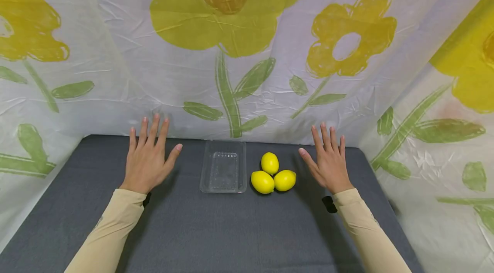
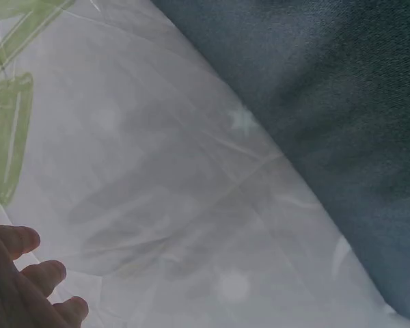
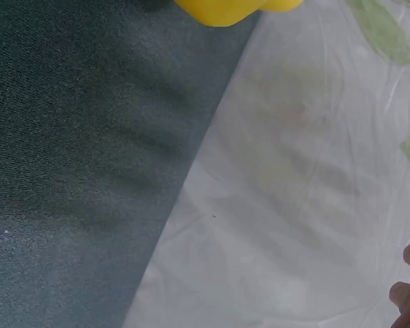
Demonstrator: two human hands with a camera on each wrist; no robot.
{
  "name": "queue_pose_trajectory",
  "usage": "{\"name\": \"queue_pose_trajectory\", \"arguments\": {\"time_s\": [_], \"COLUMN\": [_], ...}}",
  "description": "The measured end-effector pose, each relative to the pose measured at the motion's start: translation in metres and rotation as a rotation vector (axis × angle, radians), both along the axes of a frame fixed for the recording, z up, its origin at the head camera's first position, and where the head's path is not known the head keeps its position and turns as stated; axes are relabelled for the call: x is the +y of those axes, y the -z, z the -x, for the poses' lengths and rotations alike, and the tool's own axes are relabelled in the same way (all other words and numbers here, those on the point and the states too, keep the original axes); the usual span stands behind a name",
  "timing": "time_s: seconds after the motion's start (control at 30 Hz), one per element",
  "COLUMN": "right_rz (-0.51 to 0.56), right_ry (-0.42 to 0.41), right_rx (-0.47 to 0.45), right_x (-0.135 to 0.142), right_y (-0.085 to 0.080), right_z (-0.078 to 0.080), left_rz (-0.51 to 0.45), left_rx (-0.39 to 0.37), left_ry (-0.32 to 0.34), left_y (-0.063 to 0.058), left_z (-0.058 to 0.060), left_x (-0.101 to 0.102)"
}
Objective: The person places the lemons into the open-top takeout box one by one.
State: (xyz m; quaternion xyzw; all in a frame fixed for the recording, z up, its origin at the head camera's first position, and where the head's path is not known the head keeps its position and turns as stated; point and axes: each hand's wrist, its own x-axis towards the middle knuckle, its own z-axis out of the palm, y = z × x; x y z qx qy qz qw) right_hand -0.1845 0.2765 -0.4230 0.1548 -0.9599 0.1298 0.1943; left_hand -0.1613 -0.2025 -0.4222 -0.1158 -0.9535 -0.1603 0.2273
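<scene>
In the head view my left hand [image 1: 148, 163] is held up with fingers spread and straight, left of a clear plastic container [image 1: 206, 178]. My right hand [image 1: 328, 161] is spread the same way, to the right of three yellow lemons. Two lemons [image 1: 263, 182] [image 1: 285, 180] sit in front and one lemon [image 1: 269, 163] behind, grouped close together beside the container. Both palms face away, holding nothing. Fingertips of the left hand [image 2: 27, 280] show at the lower left of its wrist view. The right wrist view catches lemon undersides [image 3: 222, 8] at its top and fingertips [image 3: 403, 295] at the lower right.
A dark grey cloth covers the table [image 1: 231, 234]. Behind it and at both sides hangs a white curtain [image 1: 173, 93] printed with yellow flowers and green leaves. A black wrist device [image 1: 329, 204] shows beside the right sleeve.
</scene>
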Motion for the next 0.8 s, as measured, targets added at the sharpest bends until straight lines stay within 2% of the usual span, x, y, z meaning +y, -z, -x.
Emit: {"name": "queue_pose_trajectory", "arguments": {"time_s": [0.2,0.4,0.53,0.7,0.8], "right_rz": [0.011,0.062,0.119,0.262,0.33], "right_ry": [-0.013,-0.026,-0.034,-0.018,-0.019], "right_rx": [-0.03,-0.075,-0.129,-0.298,-0.376], "right_x": [-0.001,-0.004,-0.007,-0.011,-0.012], "right_y": [0.002,0.012,0.017,0.022,0.027], "right_z": [-0.004,-0.013,-0.019,-0.028,-0.031], "left_rz": [-0.039,-0.131,-0.196,-0.24,-0.306], "left_rx": [-0.012,-0.064,-0.141,-0.278,-0.37], "left_ry": [0.021,0.059,0.085,0.125,0.16], "left_y": [0.007,0.021,0.035,0.056,0.065], "left_z": [-0.002,-0.007,-0.013,-0.017,-0.018], "left_x": [0.001,0.007,0.015,0.027,0.036]}}
